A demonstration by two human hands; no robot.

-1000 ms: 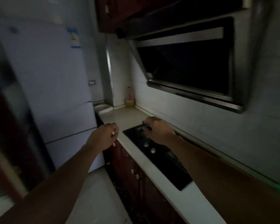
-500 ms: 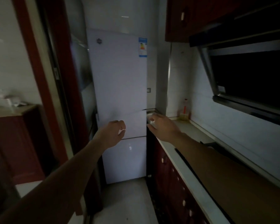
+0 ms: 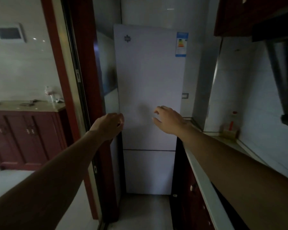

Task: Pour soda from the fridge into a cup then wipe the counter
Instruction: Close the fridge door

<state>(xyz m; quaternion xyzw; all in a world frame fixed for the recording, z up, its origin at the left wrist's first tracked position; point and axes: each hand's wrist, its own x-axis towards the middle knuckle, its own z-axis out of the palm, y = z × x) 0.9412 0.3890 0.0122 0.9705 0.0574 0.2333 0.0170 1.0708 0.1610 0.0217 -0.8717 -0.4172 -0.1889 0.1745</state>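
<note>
Loosely curled left hand [image 3: 109, 126] beside fridge [image 3: 148, 80].

Both arms are out in front, stretched well forward and bare. The left arm [image 3: 56, 171] comes up from the lower left, wrist straight. The left hand [image 3: 109, 126] shows us its back, knuckles up, with the fingers folded over and out of sight behind it. Whether they have hold of anything, can't tell from here. The right arm [image 3: 231, 155] reaches in from the lower right. The right hand [image 3: 169, 120] is loose and spread, palm facing forward, fingers lightly bent with gaps between them, thumb [image 3: 156, 121] pointing left beneath them. The two hands sit apart, nearly level.
</note>
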